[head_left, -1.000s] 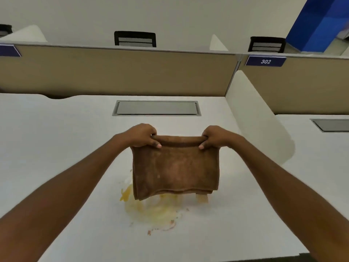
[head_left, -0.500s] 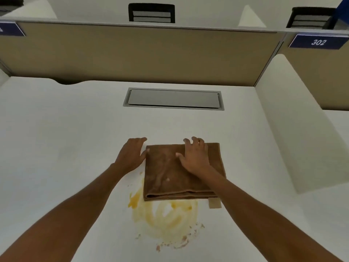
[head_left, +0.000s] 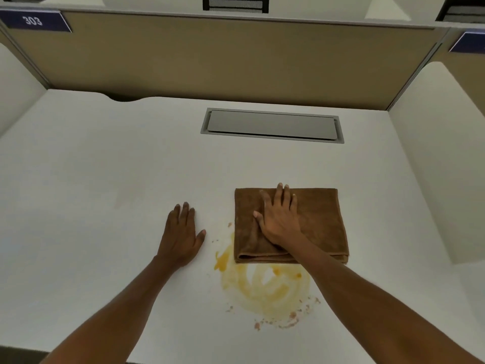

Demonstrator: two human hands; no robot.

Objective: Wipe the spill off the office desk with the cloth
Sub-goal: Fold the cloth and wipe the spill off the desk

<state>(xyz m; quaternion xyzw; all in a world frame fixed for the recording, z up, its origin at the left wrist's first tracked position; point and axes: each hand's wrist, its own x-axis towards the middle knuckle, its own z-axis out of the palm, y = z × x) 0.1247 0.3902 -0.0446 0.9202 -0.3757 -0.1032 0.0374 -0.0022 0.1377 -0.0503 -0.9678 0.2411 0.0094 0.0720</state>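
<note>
Right hand (head_left: 279, 222) presses the folded brown cloth (head_left: 319, 224) with fingers spread flat; dragging it near could smear the yellow spill (head_left: 265, 287) wider across the tabletop (head_left: 105, 179).

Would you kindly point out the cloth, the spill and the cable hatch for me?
cloth (head_left: 319, 222), head view, on the bare right half of its top face.
spill (head_left: 262, 298), head view, on the yellow smear near its middle.
cable hatch (head_left: 271, 124), head view, on the centre of its grey lid.

Tan cubicle partition (head_left: 223, 53), grey desk hatch (head_left: 271, 125)
</note>
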